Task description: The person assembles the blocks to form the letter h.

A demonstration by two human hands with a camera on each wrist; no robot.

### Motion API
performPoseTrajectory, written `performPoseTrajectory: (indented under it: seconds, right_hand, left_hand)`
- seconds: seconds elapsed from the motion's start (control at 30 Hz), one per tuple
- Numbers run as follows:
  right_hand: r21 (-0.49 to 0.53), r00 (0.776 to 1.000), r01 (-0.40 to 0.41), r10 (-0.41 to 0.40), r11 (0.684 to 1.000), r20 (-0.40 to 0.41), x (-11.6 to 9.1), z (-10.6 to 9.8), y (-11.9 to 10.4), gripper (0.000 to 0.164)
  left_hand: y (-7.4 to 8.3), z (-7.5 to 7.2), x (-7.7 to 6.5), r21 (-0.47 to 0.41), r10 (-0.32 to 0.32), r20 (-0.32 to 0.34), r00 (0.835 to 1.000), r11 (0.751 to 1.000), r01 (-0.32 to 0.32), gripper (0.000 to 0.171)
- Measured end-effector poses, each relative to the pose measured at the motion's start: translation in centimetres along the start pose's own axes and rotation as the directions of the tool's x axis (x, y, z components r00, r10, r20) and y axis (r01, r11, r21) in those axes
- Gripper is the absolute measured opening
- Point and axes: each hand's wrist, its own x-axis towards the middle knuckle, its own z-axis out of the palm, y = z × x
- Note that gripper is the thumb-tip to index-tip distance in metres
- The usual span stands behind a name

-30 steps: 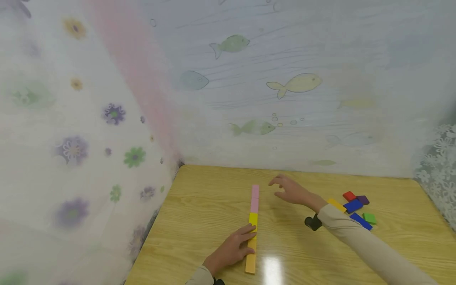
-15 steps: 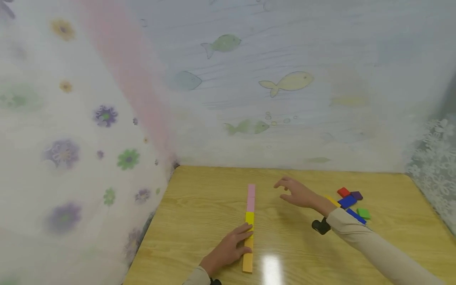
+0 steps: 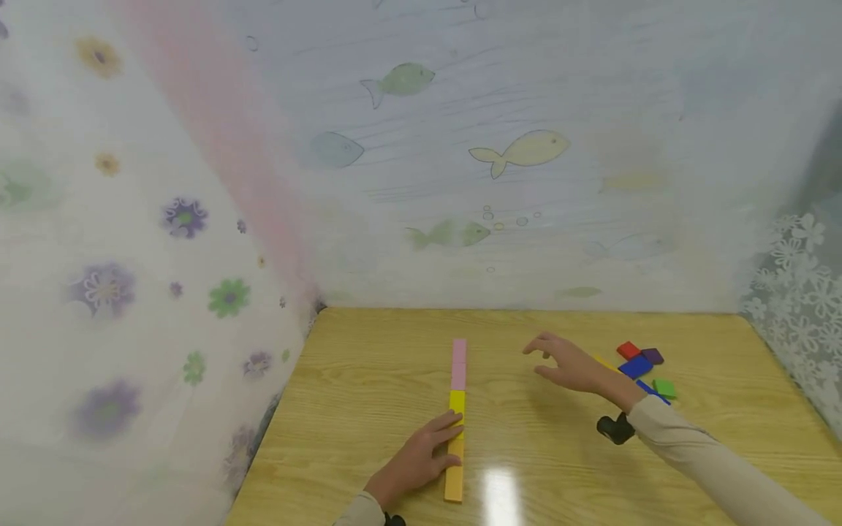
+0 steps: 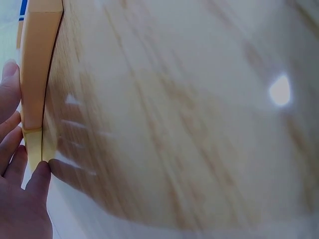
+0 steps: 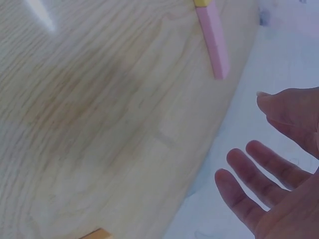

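A pale wall (image 3: 552, 95) with fish pictures stands behind the shiny wooden table (image 3: 368, 387). On it lies a straight row of blocks (image 3: 458, 374): pink, yellow, then orange. The left wrist view shows its thick orange side. The right hand (image 3: 571, 365) hangs free, fingers apart, near its pink end. The left hand (image 3: 414, 462) rests loose fingers on the yellow and orange part. Only the head view shows the little red block (image 3: 628, 351), purple block (image 3: 653, 356) and green block (image 3: 664, 389).
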Motion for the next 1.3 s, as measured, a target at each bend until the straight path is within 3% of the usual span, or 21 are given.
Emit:
performPoseTrajectory:
  seconds: [0.5, 0.77, 1.03, 1.3]
  right_hand:
    - [0.026, 0.999, -0.028, 0.029, 0.999, -0.044, -3.1, -1.1, 1.3, 0.025]
    - [-0.001, 0.991, -0.072, 0.071, 0.997, -0.11, -5.0, -1.4, 2.5, 0.025]
    - [-0.057, 0.977, -0.033, 0.02, 0.998, -0.212, -7.2, -1.9, 3.4, 0.026]
    - [-0.081, 0.976, -0.054, 0.035, 0.995, -0.215, -8.5, -2.4, 4.5, 0.027]
  left_hand:
    - [-0.1, 0.2, 0.1, -0.012, -0.022, 0.003, 1.0, 1.0, 0.022, 0.056]
    - [-0.2, 0.2, 0.0, -0.008, -0.009, 0.001, 1.0, 1.0, 0.009, 0.055]
    - [-0.1, 0.2, 0.1, -0.014, -0.012, 0.004, 1.0, 1.0, 0.012, 0.055]
    - [0.0, 0.1, 0.0, -0.021, -0.019, 0.001, 1.0, 1.0, 0.019, 0.055]
